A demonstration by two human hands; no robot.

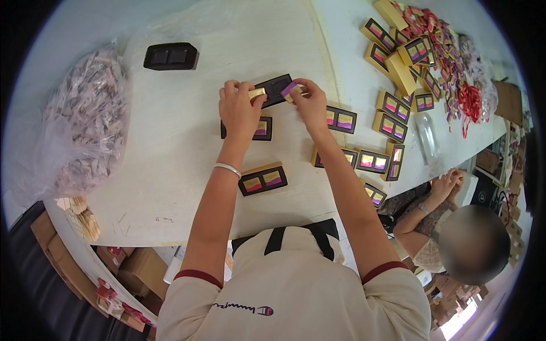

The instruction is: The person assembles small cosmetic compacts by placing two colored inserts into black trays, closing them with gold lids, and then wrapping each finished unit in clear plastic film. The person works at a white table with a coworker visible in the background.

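Note:
My left hand [241,109] pinches a small gold packet [257,92] at the left end of a black tray [275,86] with recessed compartments. In my right hand [310,105] is a small purple-and-gold packet [290,90], held over the tray's right end. The fingers partly hide both packets. Below my left wrist lies a gold box with a black insert [263,128], partly covered by the arm. Nearer to me, another gold box [263,180] holds a red-and-gold and a purple-and-gold packet side by side.
A black tray [170,56] rests at the far left. Beside it a large clear bag [94,119] bulges with wrapped pieces. To the right lie several filled boxes [392,125], a packet heap [441,54], red ribbons [469,102] and a clear bottle [426,136]. Another person [432,227] sits at the right.

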